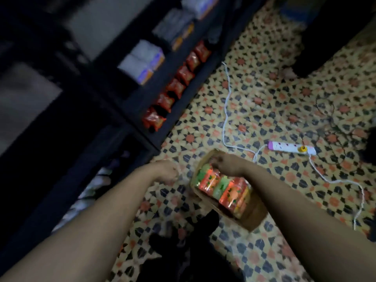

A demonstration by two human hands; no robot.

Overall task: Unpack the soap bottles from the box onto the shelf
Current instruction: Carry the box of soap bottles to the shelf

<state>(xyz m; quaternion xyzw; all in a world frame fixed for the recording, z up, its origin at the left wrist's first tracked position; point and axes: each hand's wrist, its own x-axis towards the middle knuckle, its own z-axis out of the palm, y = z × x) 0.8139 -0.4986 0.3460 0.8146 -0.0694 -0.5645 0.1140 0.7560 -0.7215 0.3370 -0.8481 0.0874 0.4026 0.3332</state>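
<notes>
A cardboard box [253,217] lies on the patterned floor and holds several orange and green soap bottles [230,192] packed in a row. My right hand [224,163] reaches over the far end of the box, fingers curled down onto the end bottle. My left hand [169,171] hovers just left of the box, blurred, with its fingers curled and nothing visible in it. The dark shelf unit [130,110] runs along the left. Its lower shelf [91,190] is dim, with pale items I cannot make out.
Red snack packets [183,78] and white packs [142,62] fill the shelf further back. A white power strip [291,147] and its cable [225,110] lie on the floor right of the box. A dark shape [183,241] sits below the box.
</notes>
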